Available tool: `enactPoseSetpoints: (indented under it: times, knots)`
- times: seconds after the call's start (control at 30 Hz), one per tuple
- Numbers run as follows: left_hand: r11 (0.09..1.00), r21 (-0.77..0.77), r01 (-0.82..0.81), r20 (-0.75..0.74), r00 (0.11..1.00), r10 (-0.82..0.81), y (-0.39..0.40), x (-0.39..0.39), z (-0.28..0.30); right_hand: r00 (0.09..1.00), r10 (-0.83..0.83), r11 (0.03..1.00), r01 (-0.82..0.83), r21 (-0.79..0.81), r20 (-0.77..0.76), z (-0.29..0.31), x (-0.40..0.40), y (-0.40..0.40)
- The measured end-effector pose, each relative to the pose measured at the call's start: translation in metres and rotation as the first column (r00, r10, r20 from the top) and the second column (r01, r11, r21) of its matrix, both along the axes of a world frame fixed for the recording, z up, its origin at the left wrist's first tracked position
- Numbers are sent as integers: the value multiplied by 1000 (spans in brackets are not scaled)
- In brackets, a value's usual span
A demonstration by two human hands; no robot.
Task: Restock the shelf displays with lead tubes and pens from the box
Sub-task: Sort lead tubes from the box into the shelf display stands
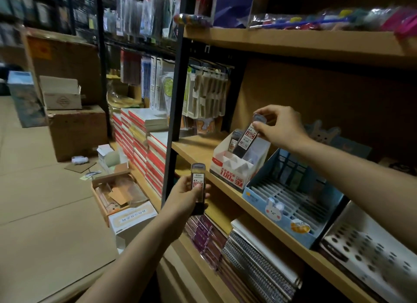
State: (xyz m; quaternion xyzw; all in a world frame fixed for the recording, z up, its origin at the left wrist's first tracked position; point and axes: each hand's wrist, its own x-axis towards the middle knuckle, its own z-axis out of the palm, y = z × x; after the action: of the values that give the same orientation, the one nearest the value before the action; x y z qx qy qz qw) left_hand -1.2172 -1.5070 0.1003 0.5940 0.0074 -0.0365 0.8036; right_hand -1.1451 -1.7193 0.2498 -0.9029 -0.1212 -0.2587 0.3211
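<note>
- Right hand (pixel 278 127), right of centre, pinches a lead tube (pixel 248 138) by its cap, the tube's lower end inside the white display box (pixel 228 170) on the middle shelf (pixel 194 150).
- Left hand (pixel 187 193), lower centre, grips more tubes (pixel 198 185) upright, below the shelf edge.
- One tube (pixel 234 140) already stands in the white box; most slots look bare.
- Blue pen display (pixel 291 203) beside it appears unfilled, so restocking seems barely begun.
- Which floor carton at left is the supply box, I cannot tell.
</note>
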Motion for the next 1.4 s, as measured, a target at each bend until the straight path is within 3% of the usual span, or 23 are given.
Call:
enactPoseSetpoints:
  times: [0.13,0.4,0.83,0.93,1.03,1.13,1.23,1.3,1.4]
  knots:
    - [997,54,-52,6,999,52,-25,28,28,994,3,995,7,-99,106,4,21,-1]
    - [912,291,-288,159,955,251,-50,69,48,993,34,974,-8,-227,110,-9,58,15]
    - [965,226,-134,18,991,133,-49,81,47,991,-29,855,93,-511,131,-44,61,16]
    - [958,263,-116,8,993,118,-48,78,51,986,-63,863,133,-487,157,-50,59,17]
    - [959,265,-100,15,995,100,-41,70,56,996,-26,880,63,-471,85,-44,55,12]
    - [971,232,-65,21,998,62,-32,57,62,995,27,975,-6,-223,92,-29,42,4]
    - [958,280,59,36,997,-72,-33,42,69,967,213,977,-207,54,-142,-7,21,-1]
    - [946,289,148,43,985,-168,-41,33,77,867,378,925,-336,181,-325,-1,5,-2]
    - [918,318,238,57,962,-269,-54,24,84,844,396,916,-393,87,-361,0,-9,-3]
